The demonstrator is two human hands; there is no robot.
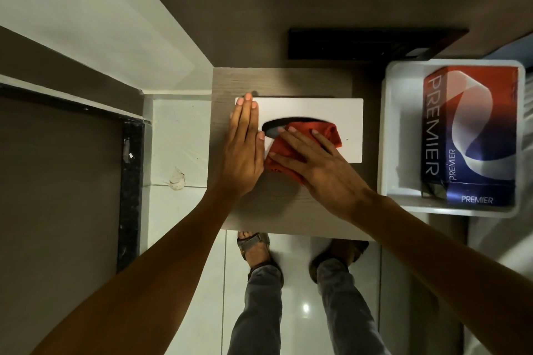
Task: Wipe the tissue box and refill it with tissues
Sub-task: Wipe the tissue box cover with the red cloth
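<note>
A white tissue box (346,112) with a dark oval slot lies flat on a small wooden table (288,210). My left hand (243,150) rests flat on the box's left end, fingers straight and together. My right hand (314,164) presses a red cloth (320,131) onto the box top, over the slot's right part and the near edge. A red, white and blue "PREMIER" tissue pack (473,135) lies in a white tray (386,135) to the right.
A dark shelf (360,43) juts from the brown wall behind the table. White tiled floor lies left of and below the table, with a crumpled scrap (176,179) on it. My feet in sandals (253,245) stand at the table's near edge.
</note>
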